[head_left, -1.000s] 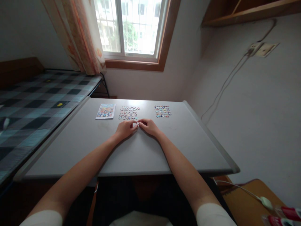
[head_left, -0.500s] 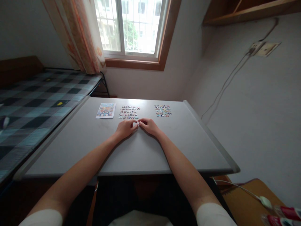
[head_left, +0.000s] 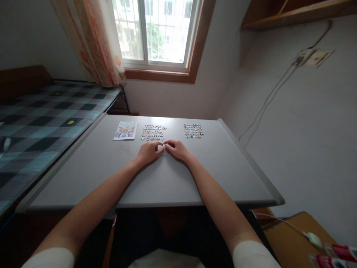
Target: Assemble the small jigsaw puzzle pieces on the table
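Person wears wht shirt [head_left: 167, 259] w/ short slvs [head_left: 252, 255], forearms [head_left: 108, 190] & hands [head_left: 148, 152] bare.

The left forearm [head_left: 108, 191] and right forearm [head_left: 219, 195] reach forward, bare, slanting inward toward each other. The left grip [head_left: 163, 146] and right grip [head_left: 166, 145] nearly meet at the fingertips, fingers curled, each pinching between thumb and forefinger, the left pair forming a small loop.

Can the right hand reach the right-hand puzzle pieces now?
Probably yes: the right hand is near those pieces, with nothing visible between them, though it seems to hold a small piece.
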